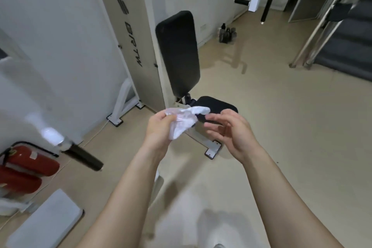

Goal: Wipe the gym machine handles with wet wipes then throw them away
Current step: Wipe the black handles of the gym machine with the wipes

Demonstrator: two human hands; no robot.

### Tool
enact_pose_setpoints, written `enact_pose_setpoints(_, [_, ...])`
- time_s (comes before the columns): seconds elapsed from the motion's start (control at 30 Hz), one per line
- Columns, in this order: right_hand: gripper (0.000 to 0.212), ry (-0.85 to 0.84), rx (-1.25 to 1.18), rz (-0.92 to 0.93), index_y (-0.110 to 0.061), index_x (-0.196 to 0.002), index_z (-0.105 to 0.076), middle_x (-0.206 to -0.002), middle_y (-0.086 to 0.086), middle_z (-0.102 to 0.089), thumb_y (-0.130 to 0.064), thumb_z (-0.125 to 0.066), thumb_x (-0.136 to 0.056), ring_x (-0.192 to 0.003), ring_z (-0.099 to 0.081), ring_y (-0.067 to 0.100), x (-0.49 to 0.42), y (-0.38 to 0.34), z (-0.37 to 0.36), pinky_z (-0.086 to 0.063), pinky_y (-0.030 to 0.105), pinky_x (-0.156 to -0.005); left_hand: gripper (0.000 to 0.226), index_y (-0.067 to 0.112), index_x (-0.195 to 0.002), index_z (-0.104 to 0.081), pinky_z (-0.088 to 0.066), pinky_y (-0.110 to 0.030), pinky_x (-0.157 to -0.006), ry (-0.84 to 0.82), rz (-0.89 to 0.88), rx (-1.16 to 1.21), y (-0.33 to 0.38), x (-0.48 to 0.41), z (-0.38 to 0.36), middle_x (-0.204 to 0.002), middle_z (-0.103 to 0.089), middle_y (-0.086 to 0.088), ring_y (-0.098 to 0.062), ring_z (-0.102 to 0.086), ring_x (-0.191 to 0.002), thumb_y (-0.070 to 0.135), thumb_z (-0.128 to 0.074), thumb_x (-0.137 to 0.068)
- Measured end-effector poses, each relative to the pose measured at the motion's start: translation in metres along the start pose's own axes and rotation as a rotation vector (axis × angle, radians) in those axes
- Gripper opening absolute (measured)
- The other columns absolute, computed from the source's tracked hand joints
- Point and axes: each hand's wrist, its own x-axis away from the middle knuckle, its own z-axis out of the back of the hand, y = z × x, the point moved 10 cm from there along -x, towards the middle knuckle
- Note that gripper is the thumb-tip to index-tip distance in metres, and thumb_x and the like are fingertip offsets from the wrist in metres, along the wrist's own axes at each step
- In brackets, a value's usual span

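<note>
The left hand (161,125) is gripping a crumpled white wet wipe (184,123), fingers curled round its bunched upper end while the loose tail is hanging down below the palm; hand and wipe are hovering just below the bottom end of the machine's black back pad (177,52), in front of the seat pad (217,106). The right hand (231,133) is hovering below and to the right of that back pad, fingers loosely spread and holding nothing, its fingertips pointing toward the wipe with a small gap between them. One black handle (84,158) is lying well down and to the left of the back pad, blurred, its long axis sloping from upper left to lower right; the wipe-carrying left hand is the nearer one to it, so a reach would likely be going left and downward across the body's own side. Another black handle (266,11) is hanging nearly upright, well above and to the right of the back pad, with two short black pegs beside it; that one is lying on the right hand's side. No bin is showing. On the pale column (130,32) just left of the back pad, vertical black letters are reading "BRTW" under a striped logo; a small label at its top is too small to read. Red fire extinguishers (30,162) are lying far down-left of the back pad.
</note>
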Motion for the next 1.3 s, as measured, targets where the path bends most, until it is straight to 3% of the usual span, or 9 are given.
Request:
enact_pose_setpoints(0.07, [0.021,0.005,0.163,0.049,-0.021,-0.099,-0.055,-0.119,0.007,-0.070,-0.004,-0.063,-0.088,-0.094,-0.069,0.020,-0.025,-0.023,0.035,-0.054,0.042,-0.091,0.024,0.007,-0.098,-0.075,-0.056,-0.042,-0.086,-0.009,-0.030,-0.019,0.004,-0.018,-0.038,-0.099,-0.077,-0.017,-0.035,-0.073,-0.094,0.000,-0.053,-0.094])
enact_pose_setpoints(0.17, [0.065,-0.152,0.362,0.089,-0.047,-0.127,-0.052,-0.128,-0.008,-0.060,-0.018,-0.072,-0.073,-0.108,-0.066,0.011,-0.062,-0.046,0.057,-0.056,0.036,-0.093,0.018,0.007,-0.105,-0.074,-0.057,-0.045,-0.089,0.001,-0.061,-0.088,0.011,-0.047,-0.091,-0.100,-0.077,-0.018,-0.034,-0.075,-0.095,0.006,-0.060,-0.094])
enact_pose_setpoints(0.3, [0.052,-0.257,0.422,0.102,-0.033,-0.128,-0.060,-0.121,-0.008,-0.067,-0.027,-0.074,-0.078,-0.109,-0.068,0.013,-0.125,-0.072,0.084,-0.053,0.032,-0.093,0.022,0.001,-0.112,-0.070,-0.056,-0.044,-0.093,-0.163,-0.047,-0.087,0.019,-0.098,-0.165,-0.107,-0.076,-0.017,-0.036,-0.072,-0.106,0.009,-0.054,-0.100])
enact_pose_setpoints(0.53, [0.016,-0.189,0.349,-0.012,-0.023,-0.065,-0.059,-0.068,-0.005,-0.058,-0.021,-0.065,-0.079,-0.066,-0.054,0.014,-0.258,-0.134,0.167,-0.048,0.031,-0.073,0.035,-0.004,-0.113,-0.071,-0.057,-0.034,-0.087,-0.388,0.085,0.019,0.034,-0.228,-0.275,-0.115,-0.073,-0.022,-0.033,-0.071,-0.108,0.003,-0.039,-0.100])
enact_pose_setpoints(0.67, [0.014,-0.186,0.299,-0.002,-0.016,-0.072,-0.057,-0.078,0.003,-0.065,-0.014,-0.069,-0.078,-0.078,-0.062,0.020,-0.323,-0.183,0.208,-0.051,0.045,-0.097,0.032,-0.004,-0.118,-0.069,-0.056,-0.043,-0.097,-0.327,0.116,0.015,0.042,-0.308,-0.325,-0.115,-0.073,-0.022,-0.036,-0.070,-0.111,0.008,-0.046,-0.099])
enact_pose_setpoints(0.83, [0.033,-0.164,0.218,0.000,-0.001,-0.105,-0.057,-0.091,0.016,-0.067,-0.008,-0.071,-0.076,-0.085,-0.067,0.028,-0.397,-0.233,0.257,-0.054,0.036,-0.080,0.040,-0.003,-0.124,-0.063,-0.058,-0.040,-0.086,-0.325,0.088,0.055,0.048,-0.384,-0.379,-0.115,-0.073,-0.019,-0.033,-0.072,-0.105,0.018,-0.070,-0.091])
enact_pose_setpoints(0.97, [0.040,-0.144,0.137,-0.044,0.009,-0.115,-0.059,-0.112,0.026,-0.068,-0.009,-0.070,-0.081,-0.102,-0.066,0.033,-0.449,-0.255,0.303,-0.049,0.045,-0.095,0.030,-0.005,-0.114,-0.065,-0.056,-0.027,-0.067,-0.276,0.128,0.072,0.049,-0.435,-0.416,-0.104,-0.072,-0.017,-0.024,-0.071,-0.085,0.015,-0.071,-0.093])
enact_pose_setpoints(1.13, [0.037,-0.135,0.088,-0.047,0.006,-0.114,-0.062,-0.109,0.020,-0.066,-0.025,-0.061,-0.095,-0.097,-0.063,0.031,-0.516,-0.284,0.361,-0.050,0.038,-0.080,0.036,-0.010,-0.119,-0.061,-0.059,-0.032,-0.072,-0.200,0.135,0.130,0.054,-0.496,-0.473,-0.107,-0.069,-0.021,-0.031,-0.068,-0.092,0.016,-0.068,-0.095])
enact_pose_setpoints(1.3, [0.010,-0.104,0.088,-0.040,-0.010,-0.104,-0.066,-0.104,0.011,-0.072,-0.013,-0.060,-0.096,-0.093,-0.067,0.026,-0.585,-0.327,0.427,-0.055,0.036,-0.072,0.018,0.006,-0.099,-0.058,-0.047,-0.026,-0.061,0.036,-0.006,-0.091,0.075,-0.551,-0.534,-0.072,-0.052,0.000,-0.016,-0.054,-0.065,0.021,-0.067,-0.097])
